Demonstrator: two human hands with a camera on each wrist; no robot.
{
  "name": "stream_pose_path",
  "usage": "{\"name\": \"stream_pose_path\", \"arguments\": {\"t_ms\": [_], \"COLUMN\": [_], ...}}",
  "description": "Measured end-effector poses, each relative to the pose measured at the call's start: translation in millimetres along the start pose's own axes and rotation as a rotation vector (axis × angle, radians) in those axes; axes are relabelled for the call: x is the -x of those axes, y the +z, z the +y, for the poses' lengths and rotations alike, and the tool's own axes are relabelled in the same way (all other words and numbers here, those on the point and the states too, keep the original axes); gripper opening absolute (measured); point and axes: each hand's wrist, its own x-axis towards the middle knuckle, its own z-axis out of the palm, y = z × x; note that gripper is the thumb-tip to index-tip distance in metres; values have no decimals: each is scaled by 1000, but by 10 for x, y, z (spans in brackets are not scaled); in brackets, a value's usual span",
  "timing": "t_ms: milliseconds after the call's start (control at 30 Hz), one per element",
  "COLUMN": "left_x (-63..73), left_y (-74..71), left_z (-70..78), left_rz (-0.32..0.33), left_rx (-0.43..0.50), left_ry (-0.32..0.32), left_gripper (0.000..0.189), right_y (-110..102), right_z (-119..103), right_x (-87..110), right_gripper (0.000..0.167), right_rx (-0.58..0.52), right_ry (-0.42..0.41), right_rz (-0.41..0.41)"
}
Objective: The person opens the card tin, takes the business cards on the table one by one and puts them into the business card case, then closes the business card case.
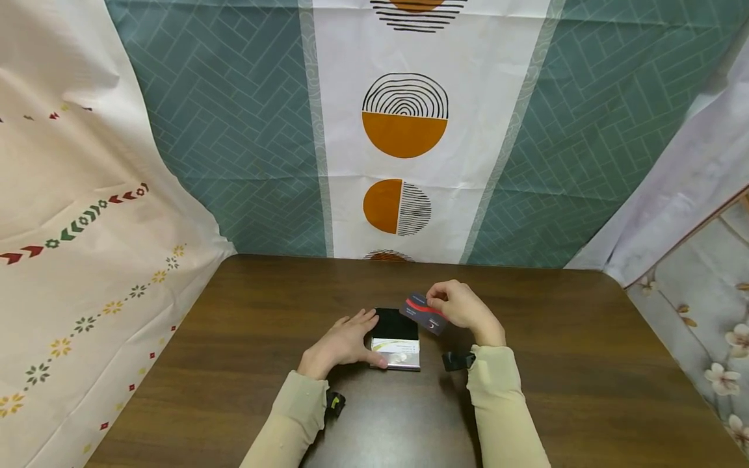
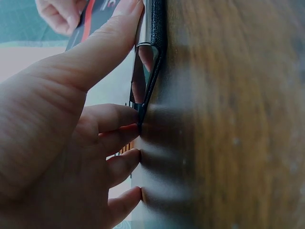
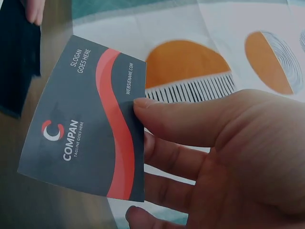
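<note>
A business card holder (image 1: 396, 323) lies unfolded on the table, its black flap at the far side and its silvery metal part at the near side. A white card with a yellow curve (image 1: 391, 346) shows inside it. My left hand (image 1: 346, 341) spreads along the holder's left side. Its thumb (image 2: 109, 43) presses on the metal part, while the other fingers reach to the flap and the tabletop. My right hand (image 1: 464, 307) pinches a dark grey business card (image 3: 76, 124) with a red wave by one edge, tilted, just right of the flap.
The brown wooden table (image 1: 585, 364) has rounded far corners. Behind it hangs a teal and white cloth (image 1: 345, 149) with orange half circles. A cream patterned cloth (image 1: 76, 214) hangs at the left and a flowered one (image 1: 710, 312) at the right.
</note>
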Motion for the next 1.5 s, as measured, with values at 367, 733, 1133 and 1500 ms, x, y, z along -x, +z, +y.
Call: {"name": "stream_pose_path", "arguments": {"t_ms": [367, 733, 1133, 1500], "left_x": [-16, -24, -15, -21], "left_y": [-6, 5, -4, 8], "left_z": [1, 8, 11, -16], "left_rz": [-1, 9, 3, 7], "left_rx": [-10, -1, 10, -11], "left_ry": [-10, -2, -19, 3], "left_gripper": [104, 104, 106, 106], "right_y": [214, 390, 400, 529], "right_z": [-177, -323, -254, -218], "right_x": [-163, -195, -204, -237], "right_gripper": [7, 8, 12, 15], "right_rx": [65, 144, 142, 158], "right_ry": [-78, -91, -124, -127], "right_rz": [-63, -113, -174, -222]}}
